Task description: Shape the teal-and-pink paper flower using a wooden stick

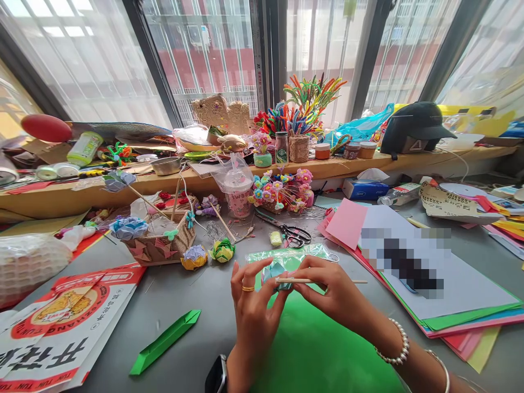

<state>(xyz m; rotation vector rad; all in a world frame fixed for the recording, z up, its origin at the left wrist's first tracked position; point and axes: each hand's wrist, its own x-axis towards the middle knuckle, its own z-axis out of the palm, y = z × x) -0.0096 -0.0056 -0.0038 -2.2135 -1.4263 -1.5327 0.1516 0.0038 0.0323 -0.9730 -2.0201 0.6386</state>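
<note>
My left hand (252,308) pinches a small light-blue folded paper flower (273,271) just above the grey table. It wears a gold ring, and a dark watch sits on the wrist. My right hand (332,290) grips a thin wooden stick (352,281) that lies level and meets the flower. A pearl bracelet is on the right wrist. Both hands hover over a green paper sheet (311,349). A folded green paper strip (166,341) lies to the left.
Scissors (292,233), a yellow-green paper flower (223,250) and a woven basket of paper flowers (161,245) lie beyond the hands. A stack of coloured paper (470,316) is at the right, a red-and-white printed bag (61,327) at the left. The cluttered wooden shelf (61,199) runs under the windows.
</note>
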